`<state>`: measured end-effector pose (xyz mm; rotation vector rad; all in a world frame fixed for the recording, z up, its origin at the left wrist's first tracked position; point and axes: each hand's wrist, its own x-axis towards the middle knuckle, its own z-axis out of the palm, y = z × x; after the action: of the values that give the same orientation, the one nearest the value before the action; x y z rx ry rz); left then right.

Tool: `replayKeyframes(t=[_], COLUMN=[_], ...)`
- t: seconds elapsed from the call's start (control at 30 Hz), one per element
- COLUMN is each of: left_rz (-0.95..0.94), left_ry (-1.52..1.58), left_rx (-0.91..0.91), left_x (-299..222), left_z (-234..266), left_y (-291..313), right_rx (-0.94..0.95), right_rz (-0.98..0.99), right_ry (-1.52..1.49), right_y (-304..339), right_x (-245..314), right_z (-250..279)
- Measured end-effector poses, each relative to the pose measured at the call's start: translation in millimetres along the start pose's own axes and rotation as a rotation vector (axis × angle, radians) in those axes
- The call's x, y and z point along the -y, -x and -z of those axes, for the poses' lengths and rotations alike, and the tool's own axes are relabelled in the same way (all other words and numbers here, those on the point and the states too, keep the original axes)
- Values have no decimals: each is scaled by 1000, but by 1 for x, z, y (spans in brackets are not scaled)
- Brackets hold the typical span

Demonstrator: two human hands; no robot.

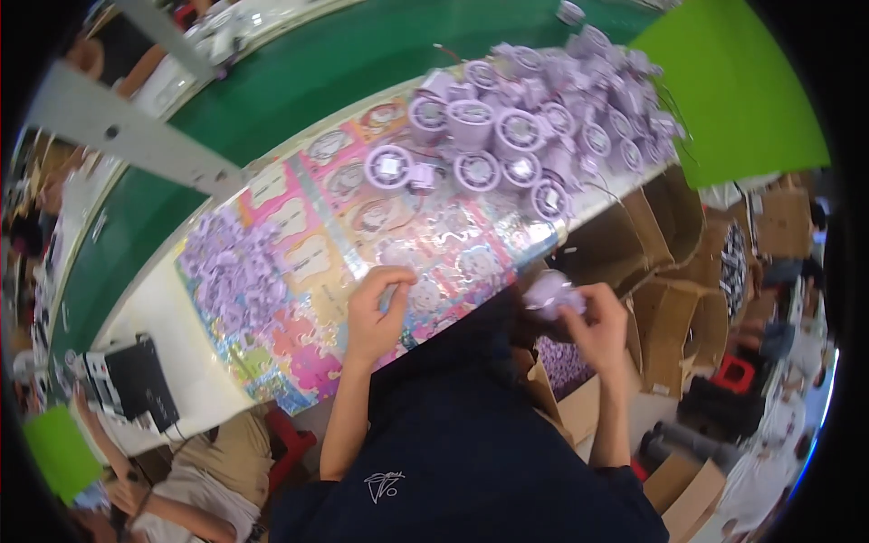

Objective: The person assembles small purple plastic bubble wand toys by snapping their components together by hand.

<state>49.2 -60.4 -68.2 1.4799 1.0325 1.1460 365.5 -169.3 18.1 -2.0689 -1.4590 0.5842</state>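
Note:
My right hand (599, 328) grips a pale purple plastic part (550, 294) just off the table's near edge; the part is blurred, and the thumb and fingertips are on it. My left hand (376, 317) is over the near part of a colourful printed sheet (312, 299), its fingers loosely curled and the thumb apart. Nothing shows between them. A big heap of purple round cup-shaped parts (520, 129), some with thin wires, covers the far right of the table. Smaller flat purple pieces (237, 271) form a pile at the left of the sheet.
Open cardboard boxes (679, 317) stand to my right; one beside my right forearm contains small purple pieces (563, 364). A green conveyor belt (299, 77) runs behind the table. A metal post (136, 136) rises at the left, near a black device (140, 385). Another person (195, 471) sits at lower left.

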Motion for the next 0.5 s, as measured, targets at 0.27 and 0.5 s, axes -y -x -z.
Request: replayKeyframes(t=[0.27, 0.5], left_rz=[-47, 34], left_ry=[-29, 31], left_rx=[92, 112], left_x=[-2, 4], left_z=[-2, -3], left_y=[-3, -3], right_rx=[-610, -772], right_rz=[-738, -1282], right_ry=[477, 413], right_y=[205, 541], right_x=[-281, -321], right_z=[26, -53])
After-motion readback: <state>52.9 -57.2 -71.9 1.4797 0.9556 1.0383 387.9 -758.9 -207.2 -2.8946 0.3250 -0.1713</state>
